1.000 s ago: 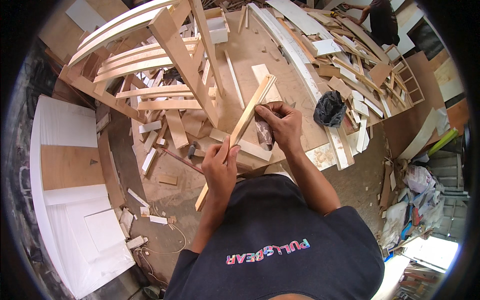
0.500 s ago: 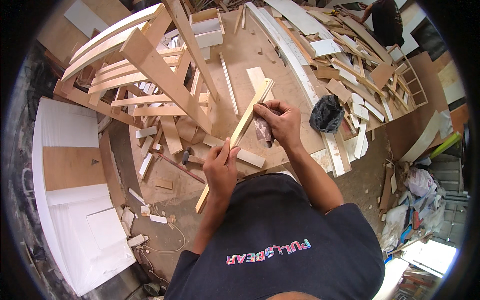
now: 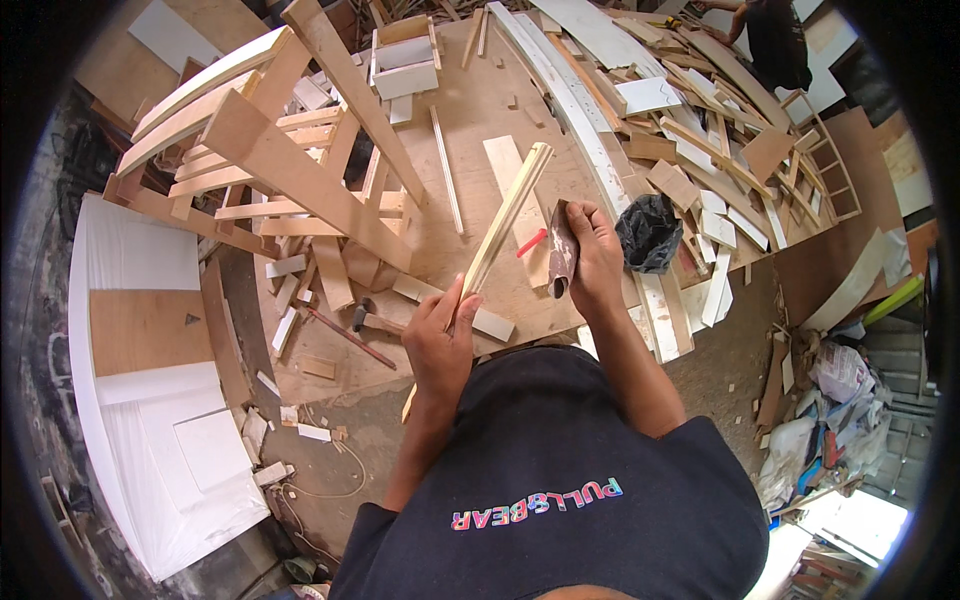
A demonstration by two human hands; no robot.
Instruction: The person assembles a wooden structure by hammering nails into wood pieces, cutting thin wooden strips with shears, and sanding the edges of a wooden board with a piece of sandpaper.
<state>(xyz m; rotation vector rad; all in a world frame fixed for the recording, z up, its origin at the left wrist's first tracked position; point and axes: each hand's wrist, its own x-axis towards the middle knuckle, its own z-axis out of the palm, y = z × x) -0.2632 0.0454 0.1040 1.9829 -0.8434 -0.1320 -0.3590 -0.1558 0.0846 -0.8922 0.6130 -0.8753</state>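
Note:
A long, narrow wood strip (image 3: 513, 208) slants up and away from me, and my left hand (image 3: 438, 342) is closed round its lower part. My right hand (image 3: 596, 262) pinches a curled brown piece of sandpaper (image 3: 563, 250), held apart from the strip on its right side. Between strip and sandpaper a small red stick-like thing (image 3: 532, 243) shows above a flat pale board (image 3: 500, 160) on the worktable (image 3: 450, 262). The strip's near end is partly hidden behind my left hand and forearm.
A large wooden frame (image 3: 305, 188) stands at the left of the table, with a hammer (image 3: 378, 320) and offcuts near it. To the right are a black plastic bag (image 3: 648, 234) and heaped scrap wood (image 3: 720, 150). Another person (image 3: 775, 45) is at the far right.
My right hand with the sandpaper has come off the wood strip and moved right. The red thing now shows between them. My left hand keeps its hold; the view has shifted slightly.

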